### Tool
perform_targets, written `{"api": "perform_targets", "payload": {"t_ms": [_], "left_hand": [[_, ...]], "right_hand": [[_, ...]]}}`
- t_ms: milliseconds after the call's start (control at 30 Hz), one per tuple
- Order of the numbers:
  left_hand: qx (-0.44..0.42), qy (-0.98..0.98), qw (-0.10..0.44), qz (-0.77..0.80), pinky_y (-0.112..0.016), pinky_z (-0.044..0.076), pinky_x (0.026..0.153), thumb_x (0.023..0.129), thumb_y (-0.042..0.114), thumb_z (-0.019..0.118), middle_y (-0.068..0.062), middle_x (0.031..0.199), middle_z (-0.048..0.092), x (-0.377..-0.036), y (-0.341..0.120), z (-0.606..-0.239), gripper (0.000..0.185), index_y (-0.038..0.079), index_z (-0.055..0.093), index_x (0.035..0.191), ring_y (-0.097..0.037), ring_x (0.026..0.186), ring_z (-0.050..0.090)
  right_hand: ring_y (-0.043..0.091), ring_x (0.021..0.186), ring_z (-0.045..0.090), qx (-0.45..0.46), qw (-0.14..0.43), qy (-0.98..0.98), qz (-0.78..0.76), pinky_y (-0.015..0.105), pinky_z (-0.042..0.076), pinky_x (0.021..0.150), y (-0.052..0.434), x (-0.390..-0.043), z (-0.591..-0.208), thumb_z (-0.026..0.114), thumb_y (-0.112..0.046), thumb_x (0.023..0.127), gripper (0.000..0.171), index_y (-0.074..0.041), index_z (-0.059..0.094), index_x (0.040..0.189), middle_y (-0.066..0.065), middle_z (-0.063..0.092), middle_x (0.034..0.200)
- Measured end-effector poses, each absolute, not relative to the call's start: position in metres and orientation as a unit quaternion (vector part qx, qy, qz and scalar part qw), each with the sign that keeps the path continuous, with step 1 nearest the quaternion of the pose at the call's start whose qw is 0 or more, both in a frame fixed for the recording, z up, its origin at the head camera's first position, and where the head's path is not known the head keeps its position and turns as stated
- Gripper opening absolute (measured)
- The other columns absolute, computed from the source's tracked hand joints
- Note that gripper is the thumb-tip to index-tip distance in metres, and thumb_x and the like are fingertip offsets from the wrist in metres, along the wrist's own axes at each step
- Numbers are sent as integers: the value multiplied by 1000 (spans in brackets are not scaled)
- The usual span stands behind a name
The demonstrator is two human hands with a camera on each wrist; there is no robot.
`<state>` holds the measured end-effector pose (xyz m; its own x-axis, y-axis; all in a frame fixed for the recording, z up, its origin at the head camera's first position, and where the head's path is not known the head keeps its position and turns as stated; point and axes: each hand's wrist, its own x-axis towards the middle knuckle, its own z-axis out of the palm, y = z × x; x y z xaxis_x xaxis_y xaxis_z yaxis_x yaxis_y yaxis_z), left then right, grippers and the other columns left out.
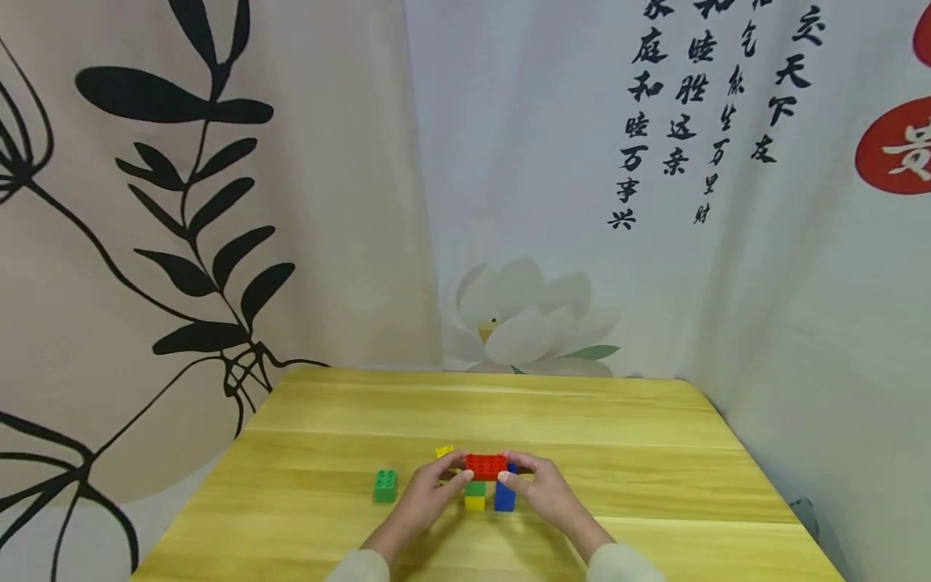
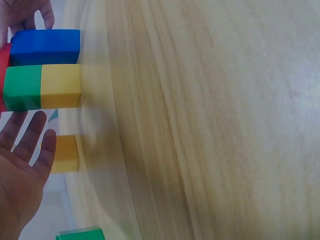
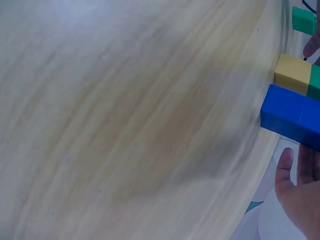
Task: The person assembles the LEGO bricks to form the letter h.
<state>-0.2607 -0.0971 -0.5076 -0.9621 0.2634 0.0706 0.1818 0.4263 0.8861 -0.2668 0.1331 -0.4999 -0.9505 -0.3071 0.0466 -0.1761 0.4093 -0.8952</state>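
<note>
A red toy brick (image 1: 486, 466) lies across the top of a small build, held at both ends. My left hand (image 1: 425, 497) pinches its left end between thumb and fingers, and my right hand (image 1: 549, 489) does the same at the right end. Under the left part stand a green brick (image 1: 475, 488) and, below it, a yellow brick (image 1: 475, 503). To the right rises a blue column (image 1: 504, 499), which shows a seam between two blocks in the right wrist view. In the left wrist view the red brick (image 2: 4, 75) is mostly cut off by the frame's edge.
A separate green brick (image 1: 385, 486) sits on the wooden table (image 1: 305, 453) left of my left hand. Another yellow brick (image 1: 444, 451) is behind that hand, partly hidden. A printed curtain (image 1: 349, 202) hangs beyond the table's far edge.
</note>
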Motion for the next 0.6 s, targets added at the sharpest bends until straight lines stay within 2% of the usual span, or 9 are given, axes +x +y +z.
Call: {"api": "perform_targets", "payload": {"t_ms": [333,600], "left_hand": [[125,845,42,518,-45,55,90,97,49,54,-10,129,64,-262,-94,-508,54,17,53,141,-27,113,61],[122,845,43,518,-46,55,91,97,49,55,-10,129,64,-262,-94,-508,53,17,54,140,-28,114,61]], "right_hand": [[29,117,60,-134,49,836,-529,53,49,98,133,-265,-499,64,-36,95,52,-5,57,136,13,66,127],[31,118,60,-135,48,832,-536,50,51,97,131,-263,-500,62,-35,96,52,-3,55,137,15,65,129]]}}
